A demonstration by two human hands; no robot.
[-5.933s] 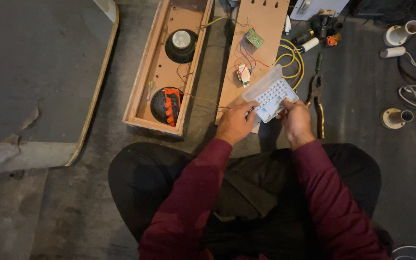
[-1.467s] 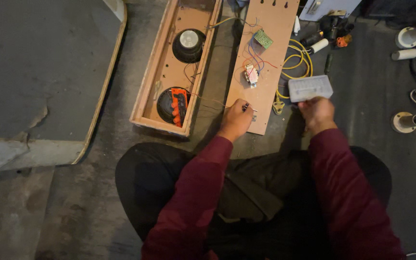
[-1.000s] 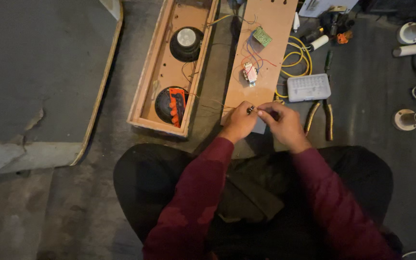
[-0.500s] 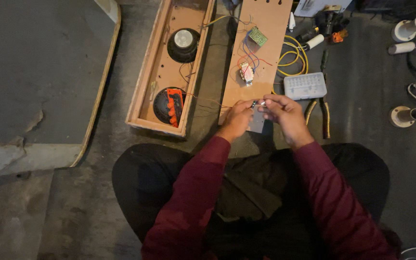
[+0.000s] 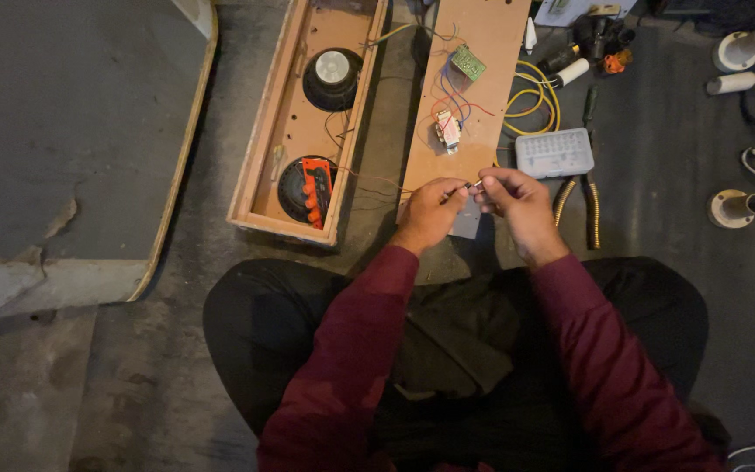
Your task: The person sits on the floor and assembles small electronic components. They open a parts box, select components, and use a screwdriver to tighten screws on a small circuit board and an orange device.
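Wire ends [image 5: 469, 186], thin and partly hidden, are pinched between the fingertips of both hands just over the near end of the wooden back panel [image 5: 474, 79]; the left hand [image 5: 430, 214] holds a narrow grip on one end, the right hand [image 5: 517, 199] a narrow grip on the other, and the two grips nearly touch. A small grey plate [image 5: 467, 223] lies under the hands at the panel's near edge. On the panel, farther from the person, sit a small white component [image 5: 447, 131] and a green circuit board [image 5: 468, 63], joined by red and blue leads. Left of the panel, running alongside it, lies the open wooden speaker box [image 5: 259, 149] with two round drivers and an orange part [image 5: 316, 188] on the nearer one. Right of the panel lie a coil of yellow cable [image 5: 535, 96], a grey parts case [image 5: 555, 154] and pliers [image 5: 589, 205] just beside the right hand. White lamp holders [image 5: 738, 208] lie well apart at the right edge. Bare concrete floor [image 5: 683, 131] stays open between the pliers and the holders; a raised slab [image 5: 63, 131] bounds the left side.
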